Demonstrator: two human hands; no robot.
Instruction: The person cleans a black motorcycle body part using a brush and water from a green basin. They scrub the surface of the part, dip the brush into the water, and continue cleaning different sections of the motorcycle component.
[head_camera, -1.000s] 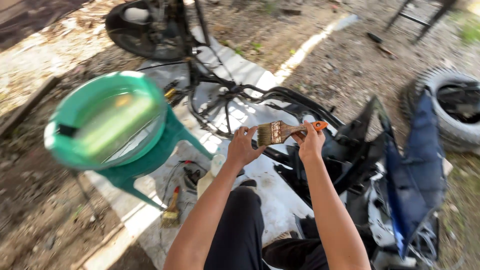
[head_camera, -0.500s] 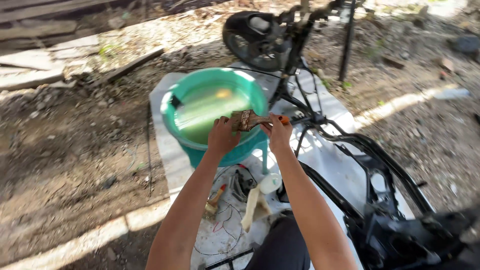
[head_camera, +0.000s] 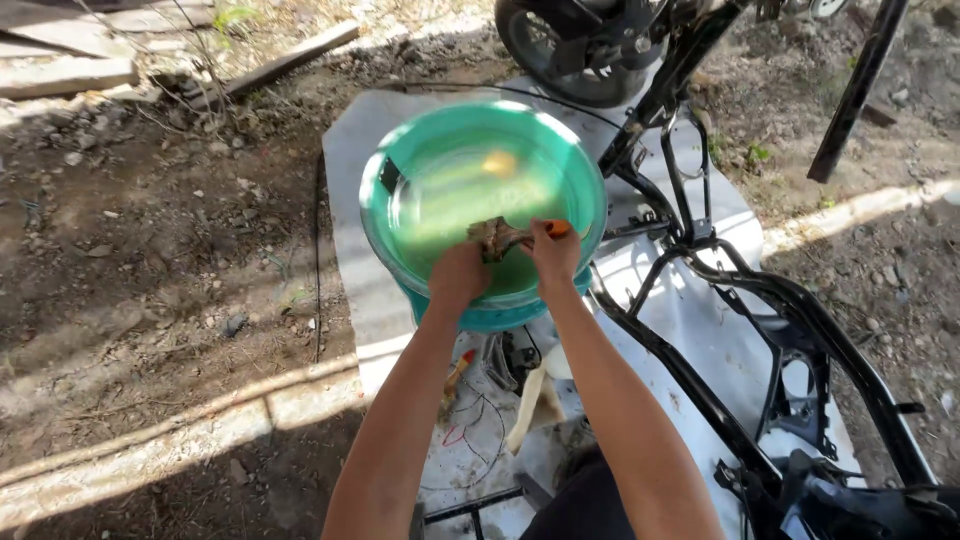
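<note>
Head view: both hands hold a grimy brush over the green basin.

Left hand (head_camera: 458, 280) and right hand (head_camera: 552, 255) closed on a dirty brush (head_camera: 503, 237) with an orange handle, above the near rim of the green basin (head_camera: 400, 170). Nearer than basin: screwdriver (head_camera: 455, 375) on white sheet (head_camera: 345, 150). Right of basin: black motorcycle frame (head_camera: 800, 300). Beyond basin: front wheel (head_camera: 575, 55).

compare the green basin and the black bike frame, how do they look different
The green basin is round, smooth and solid-walled; the black bike frame is thin bent tubing, open and angular. The basin sits under both hands; the frame lies off to their right. Both rest over the white sheet.
</note>
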